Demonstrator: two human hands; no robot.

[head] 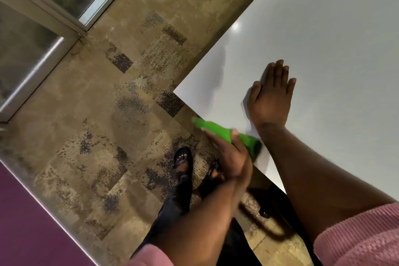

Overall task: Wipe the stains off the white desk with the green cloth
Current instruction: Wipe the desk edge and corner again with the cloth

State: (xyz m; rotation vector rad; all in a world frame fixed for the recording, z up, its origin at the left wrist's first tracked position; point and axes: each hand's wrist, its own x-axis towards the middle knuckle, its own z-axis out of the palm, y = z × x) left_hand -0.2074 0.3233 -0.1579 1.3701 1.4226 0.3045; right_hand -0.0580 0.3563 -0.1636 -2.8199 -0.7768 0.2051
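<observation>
The green cloth (226,134), bunched into a roll, is clamped in the grip of the left hand (226,157) at the near edge of the white surface (323,39). Its long axis is laid along that edge, partly overhanging the carpet. The right hand (271,97) is pressed flat, fingers together, holding nothing, just beyond the cloth. No stains can be made out.

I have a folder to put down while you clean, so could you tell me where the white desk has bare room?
The white desk is bare beyond the right hand, across its far side and toward the right. A smaller bare patch lies between that hand and the near corner. The near edge is crowded: the left hand presses the green cloth there.
</observation>
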